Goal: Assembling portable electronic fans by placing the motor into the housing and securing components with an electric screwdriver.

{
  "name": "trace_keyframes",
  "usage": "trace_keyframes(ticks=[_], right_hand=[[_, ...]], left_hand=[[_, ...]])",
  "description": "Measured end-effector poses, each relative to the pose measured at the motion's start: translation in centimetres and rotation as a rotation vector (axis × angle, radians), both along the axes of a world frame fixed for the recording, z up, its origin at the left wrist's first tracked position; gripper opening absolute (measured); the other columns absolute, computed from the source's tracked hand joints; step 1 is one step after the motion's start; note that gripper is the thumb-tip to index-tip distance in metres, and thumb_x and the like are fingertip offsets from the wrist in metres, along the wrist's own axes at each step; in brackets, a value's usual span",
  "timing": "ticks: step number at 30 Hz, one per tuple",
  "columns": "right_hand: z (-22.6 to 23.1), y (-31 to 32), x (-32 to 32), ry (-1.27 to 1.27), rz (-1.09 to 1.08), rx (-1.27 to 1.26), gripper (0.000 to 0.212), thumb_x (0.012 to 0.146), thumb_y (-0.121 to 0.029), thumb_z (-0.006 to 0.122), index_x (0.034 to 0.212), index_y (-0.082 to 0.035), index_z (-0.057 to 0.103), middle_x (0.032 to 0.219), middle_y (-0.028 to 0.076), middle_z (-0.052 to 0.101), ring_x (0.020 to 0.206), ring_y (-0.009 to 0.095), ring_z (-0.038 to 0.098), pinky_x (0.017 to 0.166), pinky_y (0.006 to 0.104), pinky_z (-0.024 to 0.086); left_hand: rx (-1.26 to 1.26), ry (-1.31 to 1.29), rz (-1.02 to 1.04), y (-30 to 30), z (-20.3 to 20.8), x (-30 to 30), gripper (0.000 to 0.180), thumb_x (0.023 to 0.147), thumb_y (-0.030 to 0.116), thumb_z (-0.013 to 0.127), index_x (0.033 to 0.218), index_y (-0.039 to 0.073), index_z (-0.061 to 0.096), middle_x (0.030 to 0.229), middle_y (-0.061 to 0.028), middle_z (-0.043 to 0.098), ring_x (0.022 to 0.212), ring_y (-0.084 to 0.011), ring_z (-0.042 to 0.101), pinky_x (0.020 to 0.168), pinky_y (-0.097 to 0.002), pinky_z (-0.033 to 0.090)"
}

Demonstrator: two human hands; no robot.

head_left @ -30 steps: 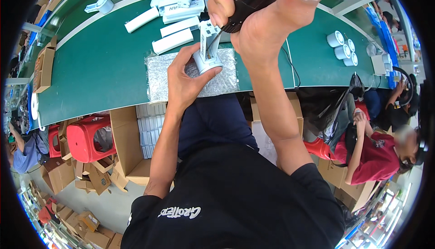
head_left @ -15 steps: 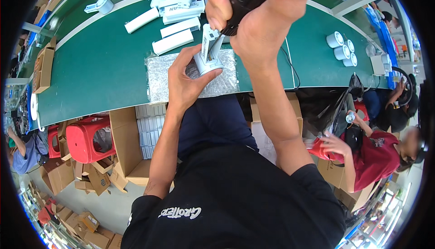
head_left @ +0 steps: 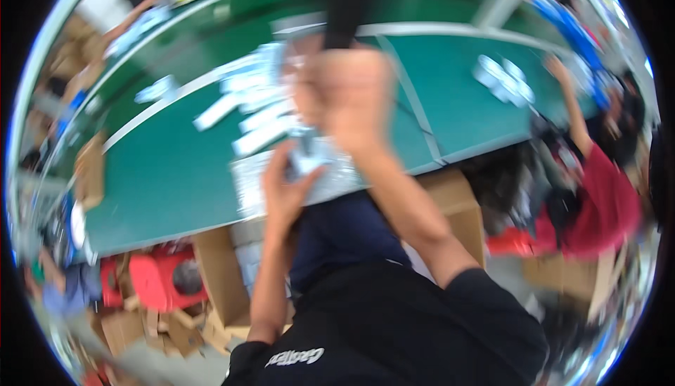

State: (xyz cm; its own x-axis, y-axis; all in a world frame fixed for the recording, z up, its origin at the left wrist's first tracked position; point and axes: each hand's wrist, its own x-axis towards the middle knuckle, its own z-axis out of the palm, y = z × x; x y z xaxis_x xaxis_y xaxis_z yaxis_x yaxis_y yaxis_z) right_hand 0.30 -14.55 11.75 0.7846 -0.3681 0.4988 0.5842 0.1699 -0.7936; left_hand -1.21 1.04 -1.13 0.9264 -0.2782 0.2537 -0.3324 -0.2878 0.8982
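Person wears a black short-sleeved cotton T-shirt with a small white printed mark on the chest, dark navy trousers; both forearms bare, no gloves, picture blurred.

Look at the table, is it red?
No, the table is green with a pale edge, and white pieces lie on it near the person's left hand.

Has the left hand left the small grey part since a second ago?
No. The left hand remains on the grey part, over the clear sheet at the table's near edge.
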Motion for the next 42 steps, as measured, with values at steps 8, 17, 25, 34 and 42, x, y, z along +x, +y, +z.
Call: trace_keyframes(ticks=[8,17,25,34,42], right_hand=[[0.7,-4.2,-2.3,0.003,-0.18,-0.179,0.03,0.111,-0.029,0.051,0.121,-0.002,0.057,0.079,0.003,0.06,0.067,0.01,0.055,0.061,0.0266,0.045],[-3.9,-2.6,-8.5,0.249,0.386,-0.911,0.046,0.1,-0.017,0.068,0.14,0.003,0.055,0.129,0.02,0.066,0.118,0.029,0.067,0.102,0.0385,0.052],[-2.7,-15.1,-13.3,0.462,0.188,-0.288,0.023,0.101,-0.011,0.067,0.12,0.002,0.068,0.105,0.008,0.075,0.099,0.018,0.071,0.09,0.0317,0.056],[-5.3,-39.9,-10.9,1.314,-0.984,-1.227,0.109,0.055,-0.077,0.087,0.148,-0.03,0.059,0.162,0.027,0.031,0.15,0.054,0.028,0.114,0.0673,0.037],[-7.8,-44.5,-9.5,1.437,-0.728,-1.284,0.105,0.055,-0.08,0.084,0.148,-0.036,0.059,0.164,0.021,0.029,0.144,0.05,0.036,0.115,0.0576,0.041]], left_hand=[[-0.336,0.054,0.27,12.6,2.6,8.2,0.024,0.101,0.024,0.07,0.11,0.003,0.069,0.096,-0.0028,0.068,0.084,-0.0082,0.063,0.073,-0.0252,0.052],[-0.15,0.626,0.115,16.0,1.1,29.6,0.075,0.088,0.07,0.069,0.13,0.009,0.063,0.102,-0.0122,0.07,0.086,-0.0204,0.068,0.072,-0.0285,0.051],[-0.807,0.4,-0.079,21.2,-3.4,34.4,0.06,0.107,0.025,0.059,0.153,-0.006,0.035,0.149,-0.0235,0.048,0.139,-0.0375,0.05,0.119,-0.046,0.043],[-0.633,0.319,-0.149,17.7,-3.6,31.4,0.055,0.111,0.024,0.049,0.154,-0.01,0.037,0.154,-0.0258,0.047,0.145,-0.0311,0.046,0.125,-0.0442,0.035],[-0.542,0.22,-0.146,21.5,-6.5,34.5,0.049,0.111,0.018,0.048,0.152,-0.007,0.043,0.151,-0.0197,0.051,0.143,-0.0283,0.049,0.124,-0.0428,0.037]])
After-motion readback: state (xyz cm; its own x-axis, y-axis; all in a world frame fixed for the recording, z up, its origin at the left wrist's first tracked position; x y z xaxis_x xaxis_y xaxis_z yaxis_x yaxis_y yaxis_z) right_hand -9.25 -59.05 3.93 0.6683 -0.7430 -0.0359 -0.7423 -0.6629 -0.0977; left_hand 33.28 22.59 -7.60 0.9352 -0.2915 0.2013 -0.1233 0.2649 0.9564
